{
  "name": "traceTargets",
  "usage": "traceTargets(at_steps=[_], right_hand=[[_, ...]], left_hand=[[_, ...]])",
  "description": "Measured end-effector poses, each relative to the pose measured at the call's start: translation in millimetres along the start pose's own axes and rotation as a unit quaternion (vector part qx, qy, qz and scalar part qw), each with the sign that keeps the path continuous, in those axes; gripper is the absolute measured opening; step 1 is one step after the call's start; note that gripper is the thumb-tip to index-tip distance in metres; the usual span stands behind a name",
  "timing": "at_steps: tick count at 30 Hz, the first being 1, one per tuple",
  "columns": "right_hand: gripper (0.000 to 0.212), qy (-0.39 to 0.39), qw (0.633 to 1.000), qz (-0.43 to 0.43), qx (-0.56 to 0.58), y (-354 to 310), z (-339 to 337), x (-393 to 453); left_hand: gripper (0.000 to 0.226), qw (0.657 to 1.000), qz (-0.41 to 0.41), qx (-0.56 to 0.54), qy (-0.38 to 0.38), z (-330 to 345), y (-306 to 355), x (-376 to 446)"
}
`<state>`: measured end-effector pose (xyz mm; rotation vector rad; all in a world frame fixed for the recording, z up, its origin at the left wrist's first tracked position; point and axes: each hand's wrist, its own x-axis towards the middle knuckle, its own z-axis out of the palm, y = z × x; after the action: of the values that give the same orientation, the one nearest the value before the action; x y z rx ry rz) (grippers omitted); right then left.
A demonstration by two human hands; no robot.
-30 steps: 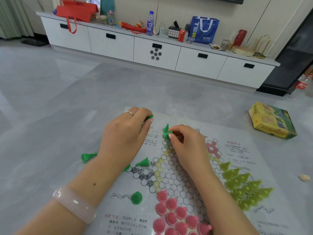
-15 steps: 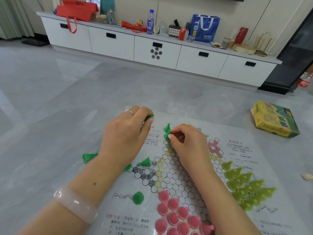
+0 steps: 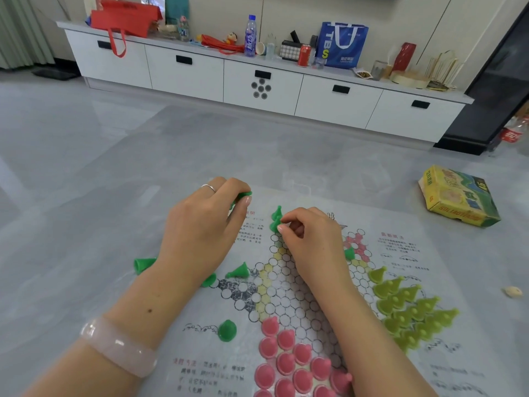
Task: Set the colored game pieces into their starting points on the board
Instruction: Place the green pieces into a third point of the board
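At board's (image 3: 400, 270) far tip: right hand (image 3: 312, 247) pinches green piece (image 3: 275, 223); left hand (image 3: 200, 233) grips others (fingers curled).

The middle of the board (image 3: 289, 293) is bare, so a hand could pass there. Pink pieces (image 3: 289, 362) fill its near edge; yellow-green pieces (image 3: 406, 305) crowd its right side.

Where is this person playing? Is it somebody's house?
Probably yes, a living room at home. A long white cabinet with drawers lines the wall, cluttered with a drink bottle and a blue shopping bag. The game board lies on the grey floor.
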<state>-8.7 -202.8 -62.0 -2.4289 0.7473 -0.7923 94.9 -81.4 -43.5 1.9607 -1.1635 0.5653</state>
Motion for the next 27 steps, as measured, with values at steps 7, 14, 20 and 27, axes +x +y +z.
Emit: traceTargets(at_steps=[7,14,20,27], right_hand=[[0.018,0.132,0.991,0.008,0.029,-10.4,-13.9,-1.5],[0.019,-0.058,0.973,0.069,-0.212,-11.4,-61.7,3.1],[0.021,-0.258,0.922,0.085,-0.276,-17.0,-80.9,-7.3],[0.017,-0.278,0.927,0.105,-0.228,-13.6,-78.7,-7.4]], left_hand=[[0.017,0.999,0.042,-0.003,-0.029,1.4,-1.8,-3.8],[0.027,0.998,0.044,0.002,-0.042,1.6,-4.6,-1.7],[0.025,0.998,0.043,0.004,-0.035,-0.6,-6.6,-2.7],[0.024,0.999,0.04,0.01,-0.029,-0.4,-8.4,-2.0]])
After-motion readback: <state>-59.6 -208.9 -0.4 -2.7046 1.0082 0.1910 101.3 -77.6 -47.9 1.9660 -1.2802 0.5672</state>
